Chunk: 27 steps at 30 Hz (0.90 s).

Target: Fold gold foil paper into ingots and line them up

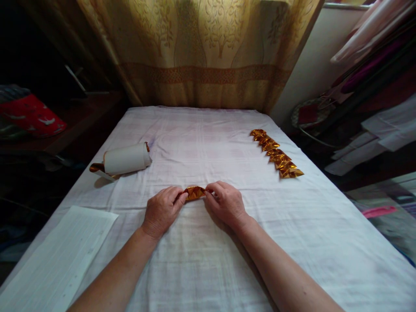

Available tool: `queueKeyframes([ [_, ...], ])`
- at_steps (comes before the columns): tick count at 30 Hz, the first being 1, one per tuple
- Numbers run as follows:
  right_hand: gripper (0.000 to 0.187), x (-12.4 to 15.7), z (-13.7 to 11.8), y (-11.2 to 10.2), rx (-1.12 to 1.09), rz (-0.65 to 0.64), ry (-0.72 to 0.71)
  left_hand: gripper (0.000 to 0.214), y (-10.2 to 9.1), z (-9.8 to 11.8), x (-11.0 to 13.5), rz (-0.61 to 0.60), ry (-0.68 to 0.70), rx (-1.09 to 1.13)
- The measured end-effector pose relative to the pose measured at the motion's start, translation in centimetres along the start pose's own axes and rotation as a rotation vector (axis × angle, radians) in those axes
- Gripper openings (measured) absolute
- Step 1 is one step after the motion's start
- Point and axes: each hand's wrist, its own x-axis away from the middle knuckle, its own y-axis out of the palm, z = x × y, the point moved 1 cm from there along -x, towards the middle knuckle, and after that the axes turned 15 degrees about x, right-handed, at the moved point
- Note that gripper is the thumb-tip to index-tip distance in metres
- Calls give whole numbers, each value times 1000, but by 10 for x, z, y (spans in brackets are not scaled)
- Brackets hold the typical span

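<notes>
A folded piece of shiny gold foil paper [195,193] lies between my two hands, low over the middle of the cloth-covered surface. My left hand [164,210] pinches its left end between thumb and fingers. At the other end, the fingertips of my right hand [226,203] close on the foil. Several similar folded gold foil pieces [276,154] sit in a slanting row to the right, beyond my right hand. Left of my hands rests a white-backed roll of paper [125,159], with gold showing at its curled edge.
A white lined sheet [65,260] lies at the near left of the white cloth [201,143]. Gold curtains [208,73] hang behind the far edge. A red patterned container [34,115] stands on a dark shelf at left. Clothes [390,125] hang at right.
</notes>
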Motion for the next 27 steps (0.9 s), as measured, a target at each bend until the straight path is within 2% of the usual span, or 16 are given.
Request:
queueKeyframes([
  [6, 13, -1, 7, 1, 7, 27, 63, 30, -4, 1, 0, -42, -28, 67],
  [9, 15, -7, 25, -6, 0, 60, 121, 36, -4, 0, 0, -38, -35, 88],
  [11, 16, -11, 49, -16, -2, 101, 167, 40, -5, 0, -1, -28, -34, 86],
  [14, 19, -11, 100, -35, 19, 196, 240, 40, -5, 0, -2, -5, -28, 74],
  [19, 23, 20, 180, -65, 173, 367, 520, 37, -4, -1, -3, 12, -24, 53],
  [22, 17, 43, 207, -74, 255, 433, 692, 37, -4, -2, -2, 17, -18, 45],
  [25, 10, 59, 223, -77, 323, 512, 882, 38, -3, -3, -2, 25, -11, 41],
  [27, 9, 65, 230, -75, 345, 534, 948, 40, -3, -4, -2, 23, -8, 38],
])
